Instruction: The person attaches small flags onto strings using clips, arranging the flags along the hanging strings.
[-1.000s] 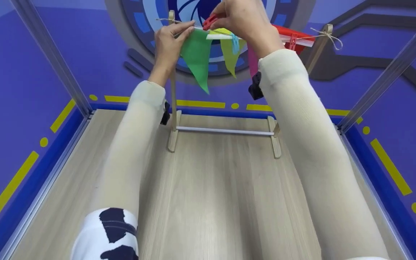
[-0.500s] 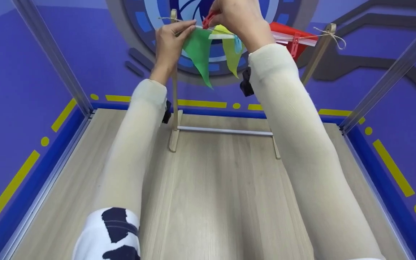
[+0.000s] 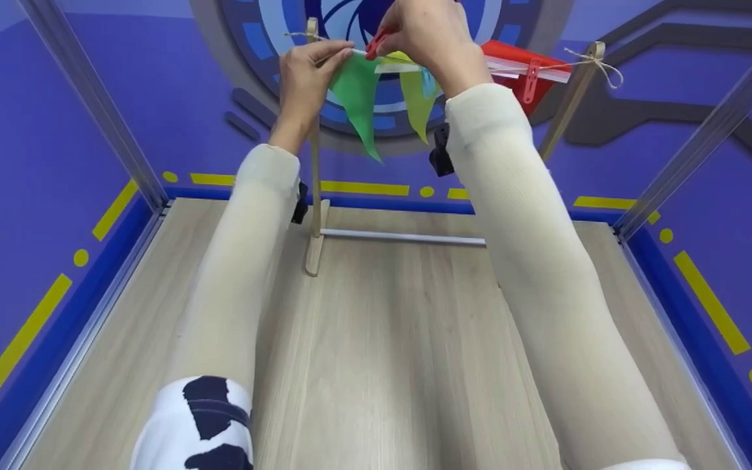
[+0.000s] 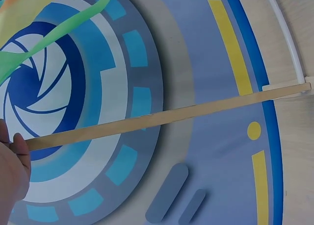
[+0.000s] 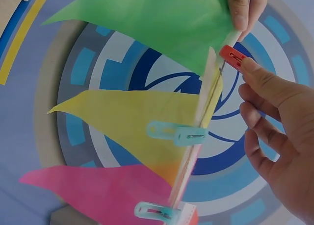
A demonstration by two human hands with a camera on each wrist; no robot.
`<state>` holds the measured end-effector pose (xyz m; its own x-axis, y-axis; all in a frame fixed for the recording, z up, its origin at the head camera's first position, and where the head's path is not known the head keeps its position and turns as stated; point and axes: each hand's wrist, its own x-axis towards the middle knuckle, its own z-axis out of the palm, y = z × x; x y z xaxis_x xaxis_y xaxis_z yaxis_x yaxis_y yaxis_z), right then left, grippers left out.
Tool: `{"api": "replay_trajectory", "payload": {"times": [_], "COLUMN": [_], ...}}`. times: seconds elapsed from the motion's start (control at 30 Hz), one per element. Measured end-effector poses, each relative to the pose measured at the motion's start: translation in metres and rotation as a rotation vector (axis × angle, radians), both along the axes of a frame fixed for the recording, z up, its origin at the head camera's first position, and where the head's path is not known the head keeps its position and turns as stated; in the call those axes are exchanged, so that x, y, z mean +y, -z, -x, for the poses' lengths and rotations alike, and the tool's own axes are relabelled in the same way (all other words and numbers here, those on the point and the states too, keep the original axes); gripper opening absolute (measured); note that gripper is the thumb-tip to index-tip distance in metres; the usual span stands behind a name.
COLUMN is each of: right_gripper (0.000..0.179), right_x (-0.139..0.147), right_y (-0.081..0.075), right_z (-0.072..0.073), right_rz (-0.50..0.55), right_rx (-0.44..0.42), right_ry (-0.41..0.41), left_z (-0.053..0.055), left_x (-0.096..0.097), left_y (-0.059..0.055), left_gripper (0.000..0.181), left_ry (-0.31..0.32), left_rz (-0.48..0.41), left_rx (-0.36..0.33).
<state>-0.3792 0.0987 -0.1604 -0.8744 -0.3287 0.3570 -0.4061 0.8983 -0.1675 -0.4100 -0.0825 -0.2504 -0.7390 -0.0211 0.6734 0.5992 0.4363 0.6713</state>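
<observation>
A green pennant (image 3: 358, 98) hangs at the left end of a string (image 3: 549, 66), its white top edge along the string. My left hand (image 3: 304, 81) pinches that edge near its left corner. In my right hand (image 3: 431, 39), thumb and fingers pinch a red clothespin (image 5: 234, 57), whose tip is right at the green pennant's other corner. To its right hangs a yellow pennant (image 3: 417, 101) with a light blue clothespin (image 5: 179, 133) on it. A pink pennant (image 5: 93, 183) with another blue clothespin (image 5: 156, 212) shows in the right wrist view, hidden behind my arm in the head view.
The string is tied to two wooden posts (image 3: 315, 170), joined low down by a white rod (image 3: 402, 236). A red pennant (image 3: 503, 52) with its own red clothespin (image 3: 531, 81) hangs near the right post. The stand is on a wood-grain table (image 3: 363, 365), before blue patterned walls.
My right wrist and forearm have shifted left, covering the pink pennant and uncovering more of the red one. Both hands keep their pinch at the green pennant's top edge.
</observation>
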Motion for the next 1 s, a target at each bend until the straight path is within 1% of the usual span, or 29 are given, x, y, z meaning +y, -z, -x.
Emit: {"api": "replay_trajectory", "payload": {"times": [0.27, 0.43, 0.5, 0.6, 0.7, 0.8, 1.0], "right_gripper": [0.035, 0.035, 0.035, 0.036, 0.037, 0.036, 0.036], "right_x": [-0.008, -0.012, -0.013, -0.016, -0.019, -0.021, -0.017], "right_y": [0.006, 0.007, 0.007, 0.007, 0.005, 0.003, 0.002], "right_z": [0.003, 0.005, 0.006, 0.006, 0.006, 0.005, 0.005], "right_rz": [0.005, 0.021, 0.015, -0.02, -0.053, -0.06, -0.053], "right_rx": [-0.017, -0.026, -0.025, -0.015, -0.012, -0.023, -0.056], "right_ry": [0.001, -0.001, 0.003, 0.006, 0.006, 0.009, -0.009], "left_z": [0.0, 0.001, 0.0, 0.0, 0.0, 0.0, 0.002], "left_x": [-0.001, -0.001, -0.001, -0.002, -0.001, 0.0, 0.003], "left_y": [0.002, 0.002, 0.002, 0.002, 0.002, 0.001, 0.002], "left_gripper": [0.025, 0.023, 0.023, 0.023, 0.022, 0.022, 0.021], "left_ry": [0.02, 0.017, 0.015, 0.007, 0.0, 0.019, 0.051], "left_rz": [-0.027, -0.031, -0.015, 0.017, 0.028, 0.012, -0.002], "left_rx": [-0.015, -0.012, -0.007, 0.005, 0.013, 0.002, 0.019]}}
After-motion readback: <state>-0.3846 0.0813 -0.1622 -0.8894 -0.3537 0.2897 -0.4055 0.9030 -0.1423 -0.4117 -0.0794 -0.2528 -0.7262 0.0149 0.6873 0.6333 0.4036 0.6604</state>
